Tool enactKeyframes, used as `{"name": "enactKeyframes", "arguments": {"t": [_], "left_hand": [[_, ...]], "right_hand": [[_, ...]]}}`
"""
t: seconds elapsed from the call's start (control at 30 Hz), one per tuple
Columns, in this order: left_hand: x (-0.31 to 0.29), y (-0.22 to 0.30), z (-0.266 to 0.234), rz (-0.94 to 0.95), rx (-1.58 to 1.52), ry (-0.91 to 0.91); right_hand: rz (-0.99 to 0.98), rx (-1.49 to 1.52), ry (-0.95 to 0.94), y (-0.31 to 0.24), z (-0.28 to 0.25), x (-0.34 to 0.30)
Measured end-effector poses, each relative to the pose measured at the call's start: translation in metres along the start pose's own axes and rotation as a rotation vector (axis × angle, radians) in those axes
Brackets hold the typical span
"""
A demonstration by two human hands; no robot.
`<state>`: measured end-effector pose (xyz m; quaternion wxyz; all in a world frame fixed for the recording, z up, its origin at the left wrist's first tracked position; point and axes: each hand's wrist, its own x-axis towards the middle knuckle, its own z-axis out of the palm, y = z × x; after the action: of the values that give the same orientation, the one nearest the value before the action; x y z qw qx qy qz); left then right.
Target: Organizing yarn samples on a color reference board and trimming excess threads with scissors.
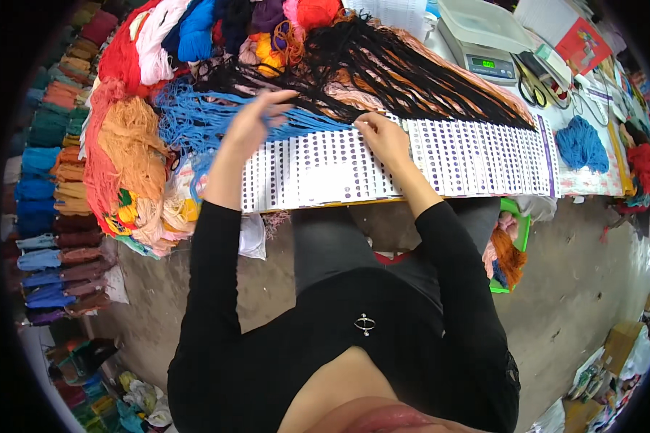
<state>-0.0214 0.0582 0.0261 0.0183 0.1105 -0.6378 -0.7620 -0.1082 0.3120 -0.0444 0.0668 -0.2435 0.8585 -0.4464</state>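
Observation:
Long strands of blue yarn (307, 121) stretch sideways across the table from a loose tangle at the left. Over them hovers my left hand (247, 128), slightly blurred, its fingers spread with nothing visible in them. My right hand (386, 141) pinches thumb and forefinger together at the right tips of the blue strands. Beneath both hands lie white printed strips (325, 173) with rows of small dark dots. Black yarn strands (448, 86) fan out beyond them, their right ends lying along the top of the strips.
Coloured yarn skeins (133, 137) are heaped at the table's left and back. A digital scale (488, 66) with a clear tray stands at the back right, near a blue yarn bundle (582, 144). A green basket (516, 238) of yarn sits below the table edge.

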Motion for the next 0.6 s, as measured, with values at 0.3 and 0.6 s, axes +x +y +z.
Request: {"name": "enactKeyframes", "arguments": {"t": [0.3, 0.6], "left_hand": [[-0.014, -0.007, 0.104, -0.193, -0.292, -0.344], [-0.012, -0.004, 0.100, -0.254, -0.641, -0.419]], "right_hand": [[-0.021, 0.896, -0.101, -0.055, 0.006, -0.022], [0.040, 1.164, -0.100, -0.066, -0.017, -0.035]]}}
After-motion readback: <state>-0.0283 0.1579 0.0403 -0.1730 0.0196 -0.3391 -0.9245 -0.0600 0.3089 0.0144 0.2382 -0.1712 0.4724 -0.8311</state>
